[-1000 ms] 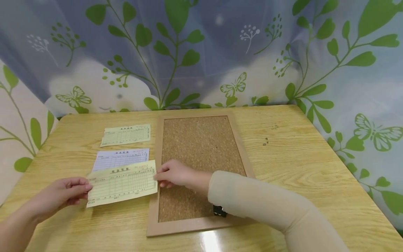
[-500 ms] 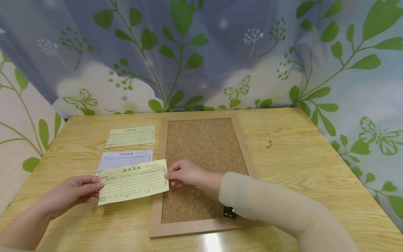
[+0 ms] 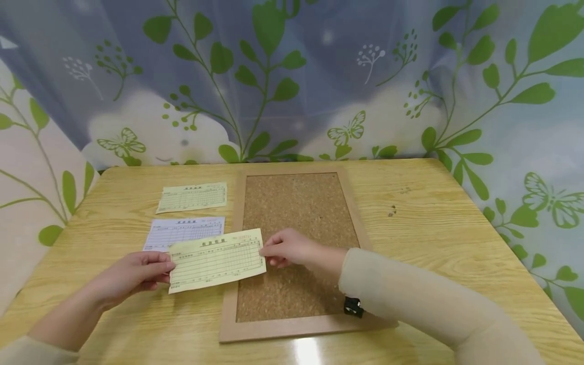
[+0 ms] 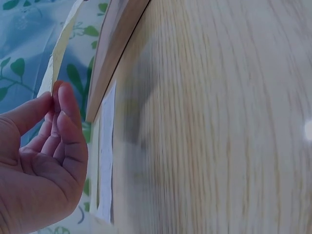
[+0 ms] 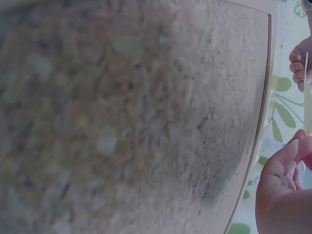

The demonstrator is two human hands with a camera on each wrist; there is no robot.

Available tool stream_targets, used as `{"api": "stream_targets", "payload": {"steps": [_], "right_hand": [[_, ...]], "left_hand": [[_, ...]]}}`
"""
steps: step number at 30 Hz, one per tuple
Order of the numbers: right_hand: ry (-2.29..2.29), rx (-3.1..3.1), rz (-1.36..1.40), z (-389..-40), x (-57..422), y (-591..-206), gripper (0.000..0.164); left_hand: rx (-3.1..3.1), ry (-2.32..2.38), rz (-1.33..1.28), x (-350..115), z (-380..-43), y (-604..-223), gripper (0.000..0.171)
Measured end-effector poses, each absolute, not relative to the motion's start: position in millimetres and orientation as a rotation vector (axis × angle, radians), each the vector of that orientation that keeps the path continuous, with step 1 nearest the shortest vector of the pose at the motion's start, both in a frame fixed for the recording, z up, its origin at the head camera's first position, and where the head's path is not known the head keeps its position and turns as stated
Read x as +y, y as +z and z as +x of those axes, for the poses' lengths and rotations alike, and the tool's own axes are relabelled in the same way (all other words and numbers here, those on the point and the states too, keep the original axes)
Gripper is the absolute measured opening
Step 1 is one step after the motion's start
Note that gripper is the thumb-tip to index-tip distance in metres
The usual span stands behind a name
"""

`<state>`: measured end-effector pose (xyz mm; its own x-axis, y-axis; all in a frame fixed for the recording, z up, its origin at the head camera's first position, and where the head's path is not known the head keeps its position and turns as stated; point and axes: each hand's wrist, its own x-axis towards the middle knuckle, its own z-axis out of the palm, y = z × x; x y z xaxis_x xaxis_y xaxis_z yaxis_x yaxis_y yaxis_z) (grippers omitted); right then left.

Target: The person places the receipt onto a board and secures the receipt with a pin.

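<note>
A yellow receipt slip (image 3: 214, 261) with a printed grid is held up between both hands, over the left side of the cork board (image 3: 296, 208). My left hand (image 3: 137, 274) pinches its left edge between thumb and fingers. At the slip's right edge, my right hand (image 3: 292, 249) pinches it with thumb and forefinger. The left wrist view shows the slip (image 4: 61, 51) nearly edge-on, raised above the table, with the left hand (image 4: 46, 156) gripping its end. In the right wrist view the right hand (image 5: 287, 183) holds the other end, close to the board's cork face (image 5: 146, 117).
A white slip (image 3: 182, 233) lies on the wooden table (image 3: 429, 243), partly covered by the held one. Behind it lies another yellow slip (image 3: 192, 197). A curtain with leaf prints (image 3: 292, 101) hangs along the back. Small dark bits (image 3: 392, 210) lie right of the board.
Both hands have carried the yellow receipt slip rightward, from over the white slip to partly over the cork board. The head view has shifted slightly.
</note>
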<state>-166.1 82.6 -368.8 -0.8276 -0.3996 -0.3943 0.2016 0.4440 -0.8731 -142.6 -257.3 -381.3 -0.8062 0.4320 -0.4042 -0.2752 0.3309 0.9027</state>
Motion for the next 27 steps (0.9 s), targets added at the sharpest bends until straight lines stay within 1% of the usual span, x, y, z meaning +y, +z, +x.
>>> {"api": "stream_targets", "payload": {"steps": [8, 13, 20, 27], "right_hand": [[-1.374, 2.151, -0.119, -168, 100, -363, 0.018], [-1.377, 2.142, -0.12, -170, 110, -363, 0.017], [-1.414, 2.123, -0.111, -174, 126, -364, 0.016], [-1.479, 2.094, -0.08, -174, 141, -363, 0.017]], "left_hand": [[2.013, 1.535, 0.095, -237, -146, -382, 0.025], [2.023, 1.544, 0.117, -226, -148, -377, 0.028], [2.048, 1.526, 0.136, -209, -151, -368, 0.028], [2.027, 1.57, 0.152, -194, -153, -365, 0.027]]}}
